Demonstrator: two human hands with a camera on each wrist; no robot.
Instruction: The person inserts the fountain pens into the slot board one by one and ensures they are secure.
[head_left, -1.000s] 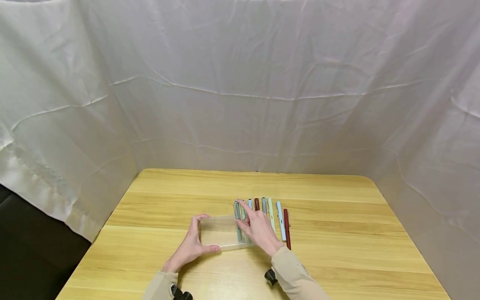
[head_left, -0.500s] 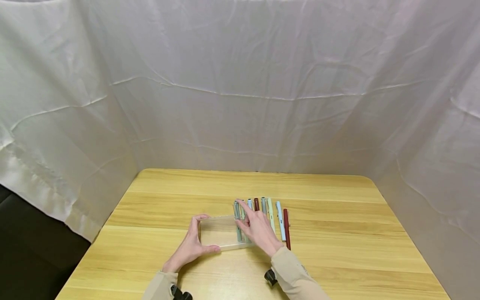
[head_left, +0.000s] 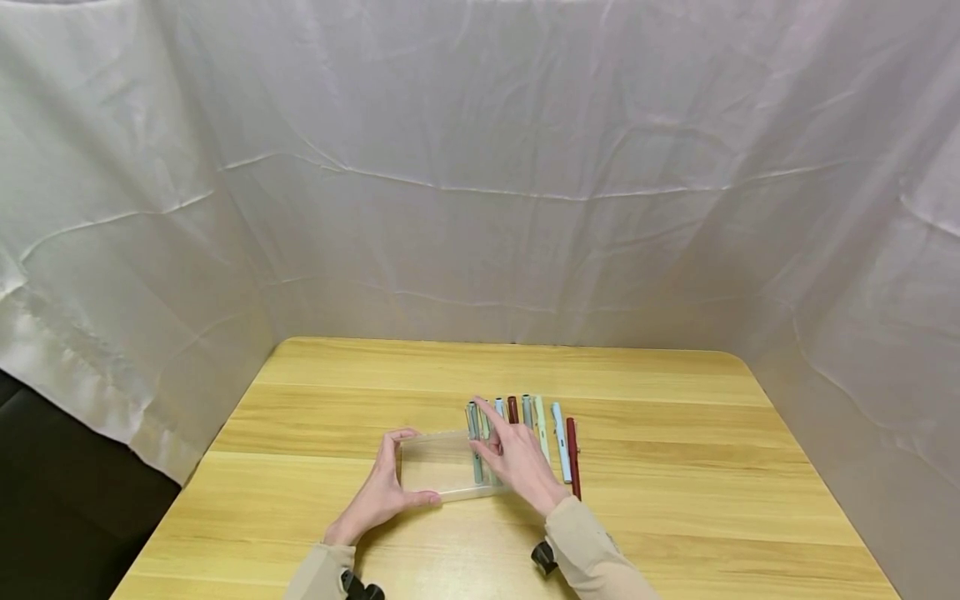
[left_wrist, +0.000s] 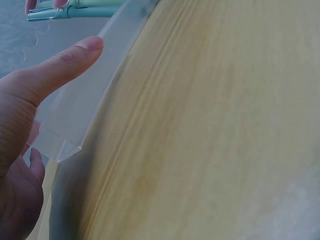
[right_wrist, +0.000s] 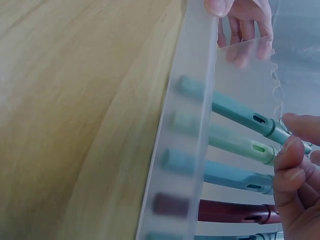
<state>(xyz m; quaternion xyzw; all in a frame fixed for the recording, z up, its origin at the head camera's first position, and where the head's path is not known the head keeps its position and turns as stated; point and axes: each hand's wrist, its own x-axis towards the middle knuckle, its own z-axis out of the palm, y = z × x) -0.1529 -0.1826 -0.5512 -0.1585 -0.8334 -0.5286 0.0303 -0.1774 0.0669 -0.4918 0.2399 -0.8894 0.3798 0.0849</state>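
Observation:
A clear plastic tray (head_left: 437, 463) with a notched edge sits on the table, its left end gripped by my left hand (head_left: 384, 483). In the left wrist view, the thumb (left_wrist: 75, 62) presses on the tray's near wall. My right hand (head_left: 521, 462) pinches the cap end of the leftmost teal pen (right_wrist: 240, 111) between thumb and fingers. Beside that one, a pale green pen (right_wrist: 237, 143), a blue pen (right_wrist: 235, 176) and a dark red pen (right_wrist: 235, 211) lie side by side in the tray. The right hand hides the tray's right part in the head view.
Right of the hand lie a light green pen (head_left: 543, 429), a light blue pen (head_left: 562, 442) and another dark red pen (head_left: 573, 458); whether the tray reaches under them I cannot tell. Pale curtains (head_left: 517, 175) surround the wooden table (head_left: 675, 483) behind and at both sides.
Almost nothing differs. My right wrist has shifted very slightly to the right, while the left hand and the tray stay in place.

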